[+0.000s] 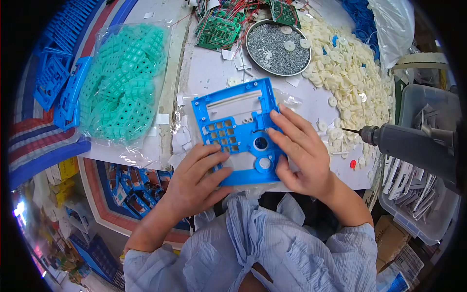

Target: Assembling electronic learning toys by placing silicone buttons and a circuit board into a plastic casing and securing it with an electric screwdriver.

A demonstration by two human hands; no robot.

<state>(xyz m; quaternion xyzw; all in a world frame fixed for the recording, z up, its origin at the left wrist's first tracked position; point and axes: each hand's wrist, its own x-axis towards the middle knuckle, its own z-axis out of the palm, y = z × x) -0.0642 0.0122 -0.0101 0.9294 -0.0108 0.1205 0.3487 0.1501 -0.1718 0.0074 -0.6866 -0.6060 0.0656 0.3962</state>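
A blue plastic housing panel (247, 130) lies in front of me, tilted a little on the worktable. It has a long window at its far end, a grid of square key holes and two round openings near its right side. My left hand (200, 176) grips its lower left edge, with fingertips by the key holes. On the right edge, my right hand (302, 155) holds the panel, fingers reaching over the inner face near a thin dark wire. Beneath the panel is a clear plastic bag (291, 98), partly hidden.
Left stands a bag of mint-green keypads (124, 82). Behind are a round tray of screws (250, 52) and green circuit boards (219, 30) with red wires. Cream plastic discs (357, 73) are heaped at right, near a dark power screwdriver (408, 146) and a clear bin (433, 228).
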